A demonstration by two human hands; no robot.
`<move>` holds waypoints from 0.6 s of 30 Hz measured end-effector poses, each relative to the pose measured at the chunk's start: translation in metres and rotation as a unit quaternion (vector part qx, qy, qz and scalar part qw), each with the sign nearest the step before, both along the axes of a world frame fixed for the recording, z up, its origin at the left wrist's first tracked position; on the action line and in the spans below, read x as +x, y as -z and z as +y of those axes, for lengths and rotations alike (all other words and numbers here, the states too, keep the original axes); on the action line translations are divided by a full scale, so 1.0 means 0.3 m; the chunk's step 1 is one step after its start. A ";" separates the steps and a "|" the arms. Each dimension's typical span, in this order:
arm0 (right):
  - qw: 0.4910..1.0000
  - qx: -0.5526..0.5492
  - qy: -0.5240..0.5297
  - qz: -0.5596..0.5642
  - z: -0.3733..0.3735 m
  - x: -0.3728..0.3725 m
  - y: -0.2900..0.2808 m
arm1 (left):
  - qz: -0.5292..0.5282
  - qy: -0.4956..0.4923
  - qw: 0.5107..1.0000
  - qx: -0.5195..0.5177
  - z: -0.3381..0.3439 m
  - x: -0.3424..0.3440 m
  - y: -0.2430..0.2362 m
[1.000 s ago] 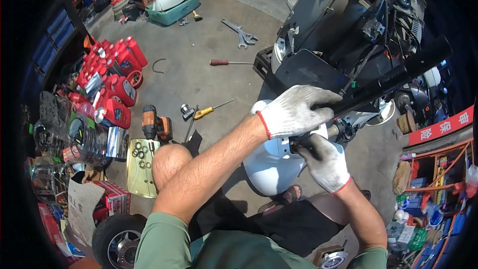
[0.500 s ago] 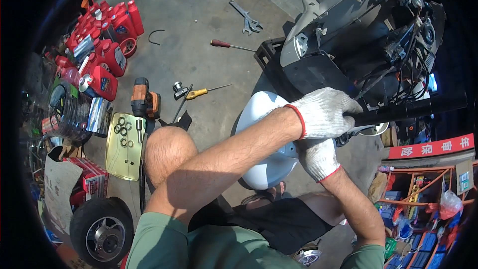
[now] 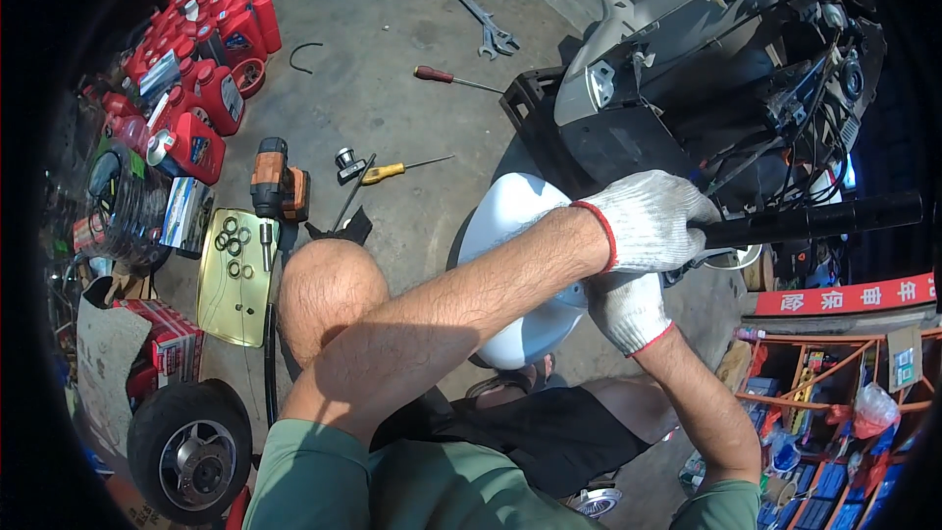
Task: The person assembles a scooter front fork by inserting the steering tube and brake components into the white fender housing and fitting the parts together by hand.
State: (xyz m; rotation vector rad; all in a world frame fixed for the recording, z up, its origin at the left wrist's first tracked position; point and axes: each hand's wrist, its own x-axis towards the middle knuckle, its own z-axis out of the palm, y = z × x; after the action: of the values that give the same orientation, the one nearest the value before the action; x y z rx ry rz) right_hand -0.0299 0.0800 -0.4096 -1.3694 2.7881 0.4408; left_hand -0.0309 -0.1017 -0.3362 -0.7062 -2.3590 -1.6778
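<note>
My left hand (image 3: 653,223), in a white knitted glove with a red cuff, reaches across to the right and is closed around the near end of a long black tube (image 3: 814,223). My right hand (image 3: 628,312), gloved the same way, is just below it, partly under the left wrist. Its fingers look curled, but what they grip is hidden. Beneath my left forearm lies a smooth white fender-like shell (image 3: 528,339), largely covered by the arm. A stripped scooter body (image 3: 628,142) with loose cables stands beyond my hands at the upper right.
On the floor are a red-handled screwdriver (image 3: 435,74), wrenches (image 3: 483,23), a yellow-handled screwdriver (image 3: 383,173) and a cordless impact driver (image 3: 280,182). A yellowish tray (image 3: 235,314) holds rings. Red bottles (image 3: 218,93), a wheel (image 3: 196,451) and an orange shelf (image 3: 814,397) stand around.
Both hands keep nearly the same hold. The left hand has shifted slightly to the right, and the tube's far end sits a little lower in the picture. The whole view has turned slightly.
</note>
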 end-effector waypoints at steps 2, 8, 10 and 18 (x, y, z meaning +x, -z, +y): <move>1.000 0.002 0.000 0.010 0.013 -0.001 0.027 | 0.010 -0.007 1.000 -0.002 0.003 -0.001 0.003; 0.999 0.036 0.015 -0.031 -0.020 0.010 -0.030 | 0.007 -0.011 1.000 -0.002 0.005 -0.002 0.011; 0.997 0.009 0.032 -0.068 -0.024 0.009 -0.033 | 0.018 -0.017 1.000 -0.001 0.008 -0.004 0.011; 0.993 0.079 -0.063 0.059 -0.021 0.004 -0.045 | -0.001 -0.006 1.000 0.008 0.007 0.002 0.011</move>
State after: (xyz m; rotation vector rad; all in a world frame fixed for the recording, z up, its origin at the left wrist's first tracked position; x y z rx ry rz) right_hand -0.0286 0.0737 -0.3961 -1.5359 2.6936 0.7536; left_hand -0.0303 -0.0995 -0.3396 -0.6878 -2.3426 -1.6916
